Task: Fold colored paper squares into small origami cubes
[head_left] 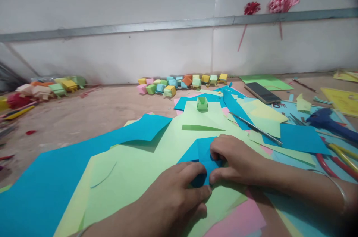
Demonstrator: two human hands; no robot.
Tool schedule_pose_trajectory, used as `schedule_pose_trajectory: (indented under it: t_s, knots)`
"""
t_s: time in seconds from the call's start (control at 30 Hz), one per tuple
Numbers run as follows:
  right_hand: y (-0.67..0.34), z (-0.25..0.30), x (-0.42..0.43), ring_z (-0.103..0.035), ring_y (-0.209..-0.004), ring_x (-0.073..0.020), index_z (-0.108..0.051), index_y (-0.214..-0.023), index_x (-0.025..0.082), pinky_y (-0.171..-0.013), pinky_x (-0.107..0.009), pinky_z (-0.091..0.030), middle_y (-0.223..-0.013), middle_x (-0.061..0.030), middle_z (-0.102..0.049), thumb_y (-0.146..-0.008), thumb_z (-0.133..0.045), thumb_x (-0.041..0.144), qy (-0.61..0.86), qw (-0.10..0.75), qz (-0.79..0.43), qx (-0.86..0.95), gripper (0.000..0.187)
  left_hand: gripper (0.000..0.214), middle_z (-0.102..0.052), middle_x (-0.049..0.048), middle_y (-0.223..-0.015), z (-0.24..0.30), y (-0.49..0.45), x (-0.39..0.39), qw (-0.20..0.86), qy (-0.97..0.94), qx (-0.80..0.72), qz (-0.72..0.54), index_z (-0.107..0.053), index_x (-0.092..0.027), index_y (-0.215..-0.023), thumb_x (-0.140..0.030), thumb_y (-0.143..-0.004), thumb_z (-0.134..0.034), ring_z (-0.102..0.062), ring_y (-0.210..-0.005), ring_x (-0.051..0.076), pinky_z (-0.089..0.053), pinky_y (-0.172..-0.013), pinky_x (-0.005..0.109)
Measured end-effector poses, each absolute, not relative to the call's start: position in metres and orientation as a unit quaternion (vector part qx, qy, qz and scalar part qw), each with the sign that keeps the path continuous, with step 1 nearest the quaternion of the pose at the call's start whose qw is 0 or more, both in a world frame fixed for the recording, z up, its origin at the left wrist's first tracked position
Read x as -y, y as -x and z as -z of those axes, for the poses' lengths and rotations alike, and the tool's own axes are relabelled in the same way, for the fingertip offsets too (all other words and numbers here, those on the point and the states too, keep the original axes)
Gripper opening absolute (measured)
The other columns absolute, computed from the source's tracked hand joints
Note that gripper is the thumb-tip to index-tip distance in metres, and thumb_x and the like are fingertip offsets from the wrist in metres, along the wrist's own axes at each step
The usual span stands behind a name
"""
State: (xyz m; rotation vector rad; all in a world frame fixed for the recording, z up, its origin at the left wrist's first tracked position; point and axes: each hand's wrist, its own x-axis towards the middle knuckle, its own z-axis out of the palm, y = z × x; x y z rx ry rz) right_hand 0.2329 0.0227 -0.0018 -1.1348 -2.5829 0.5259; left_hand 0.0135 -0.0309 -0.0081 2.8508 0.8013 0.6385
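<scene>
A small blue paper piece (201, 155) lies partly folded on light green sheets (134, 170) in front of me. My left hand (170, 199) rests on its near edge, fingers curled and pressing the fold down. My right hand (235, 160) comes in from the right, fingertips pinching and pressing the same blue paper on its right side. A bangle sits on my right wrist. A tiny folded green paper box (201, 103) stands further back on the sheets.
Large blue (41, 184), green and pink (237, 222) sheets cover the near table. A row of coloured paper cubes (179, 82) lines the wall, more at far left (53, 87). A phone (263, 92), a thin metal rod (257, 128), a blue tool (327, 121) and pencils (341, 155) lie right. Paper flowers (282, 2) hang on the wall.
</scene>
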Motion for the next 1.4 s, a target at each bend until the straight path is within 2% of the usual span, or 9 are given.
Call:
schedule_pose_trajectory:
  t_s: [0.2, 0.43, 0.63, 0.73, 0.93, 1.03, 1.17, 1.27, 1.4]
  knots:
    - [-0.237, -0.014, -0.026, -0.045, -0.069, -0.0136, -0.054, -0.074, 0.019, -0.058, -0.024, -0.029, -0.075, 0.0026, -0.052, -0.064, -0.085, 0.026, 0.443, 0.092, -0.261, 0.853, 0.034, 0.015, -0.066, 0.0082, -0.103, 0.001, -0.013, 0.029, 0.086, -0.948, -0.259, -0.164, -0.067, -0.021, -0.100, -0.025, -0.090, -0.056, -0.062, -0.082, 0.020, -0.053, -0.070, 0.031]
    - [-0.249, -0.023, -0.043, -0.044, -0.060, -0.0110, -0.051, -0.067, 0.019, -0.050, -0.023, -0.028, -0.064, 0.0047, -0.049, -0.067, -0.070, 0.014, 0.465, 0.052, -0.330, 0.820, 0.020, 0.019, -0.072, 0.0040, -0.113, 0.009, -0.013, 0.023, 0.049, -0.959, -0.170, -0.220, -0.066, -0.017, -0.100, -0.026, -0.096, -0.050, -0.066, -0.093, 0.017, -0.047, -0.097, 0.031]
    - [-0.252, -0.026, -0.045, -0.045, -0.057, -0.0107, -0.054, -0.067, 0.019, -0.048, -0.022, -0.031, -0.061, 0.0048, -0.051, -0.070, -0.062, 0.011, 0.457, 0.035, -0.341, 0.820, 0.012, 0.017, -0.072, 0.0035, -0.113, 0.013, -0.010, 0.025, 0.074, -0.960, -0.181, -0.201, -0.066, -0.018, -0.094, -0.025, -0.094, -0.051, -0.066, -0.094, 0.018, -0.047, -0.098, 0.032]
    - [-0.251, -0.025, -0.044, -0.045, -0.058, -0.0107, -0.054, -0.066, 0.019, -0.049, -0.022, -0.030, -0.062, 0.0045, -0.050, -0.070, -0.061, 0.010, 0.458, 0.040, -0.333, 0.824, 0.012, 0.022, -0.073, 0.0038, -0.109, 0.013, -0.009, 0.025, 0.058, -0.967, -0.174, -0.177, -0.066, -0.019, -0.090, -0.034, -0.097, -0.052, -0.066, -0.095, 0.019, -0.045, -0.101, 0.036]
    - [-0.250, -0.023, -0.043, -0.046, -0.057, -0.0108, -0.053, -0.065, 0.019, -0.050, -0.022, -0.031, -0.061, 0.0042, -0.050, -0.069, -0.062, 0.010, 0.451, 0.048, -0.324, 0.830, 0.013, 0.034, -0.072, 0.0071, -0.107, -0.007, -0.007, 0.037, -0.005, -0.977, -0.190, -0.099, -0.068, -0.014, -0.105, -0.044, -0.090, -0.062, -0.066, -0.092, 0.024, -0.050, -0.095, 0.040]
    - [-0.249, -0.023, -0.042, -0.046, -0.057, -0.0108, -0.052, -0.064, 0.019, -0.049, -0.022, -0.031, -0.060, 0.0043, -0.049, -0.069, -0.061, 0.009, 0.450, 0.059, -0.315, 0.833, 0.014, 0.021, -0.073, 0.0051, -0.096, -0.006, -0.008, 0.039, 0.030, -0.973, -0.201, -0.113, -0.070, -0.019, -0.090, -0.037, -0.092, -0.060, -0.067, -0.089, 0.021, -0.050, -0.095, 0.037]
    - [-0.249, -0.022, -0.040, -0.045, -0.056, -0.0108, -0.053, -0.064, 0.019, -0.049, -0.022, -0.031, -0.059, 0.0045, -0.048, -0.068, -0.060, 0.007, 0.445, 0.070, -0.302, 0.840, 0.014, 0.036, -0.072, 0.0026, -0.081, 0.006, -0.012, 0.030, 0.045, -0.951, -0.226, -0.205, -0.064, -0.019, -0.067, -0.033, -0.096, -0.051, -0.065, -0.077, 0.017, -0.048, -0.098, 0.039]
    - [-0.251, -0.018, -0.039, -0.049, -0.063, -0.0130, -0.059, -0.079, 0.018, -0.054, -0.023, -0.038, -0.071, 0.0011, -0.055, -0.066, -0.059, 0.004, 0.437, 0.087, -0.284, 0.849, 0.020, 0.029, -0.067, 0.0036, -0.072, 0.009, -0.013, 0.019, 0.009, -0.948, -0.233, -0.216, -0.068, -0.018, -0.084, -0.020, -0.096, -0.042, -0.060, -0.071, 0.016, -0.050, -0.089, 0.038]
    - [-0.255, -0.004, -0.038, -0.058, -0.084, -0.0169, -0.054, -0.121, 0.022, -0.072, -0.029, -0.051, -0.108, -0.0078, -0.059, -0.066, -0.048, -0.003, 0.375, 0.187, -0.242, 0.875, 0.060, 0.021, -0.065, 0.0051, -0.080, 0.006, -0.009, 0.009, -0.016, -0.948, -0.251, -0.195, -0.069, -0.020, -0.100, -0.021, -0.095, -0.049, -0.057, -0.080, 0.020, -0.048, -0.080, 0.039]
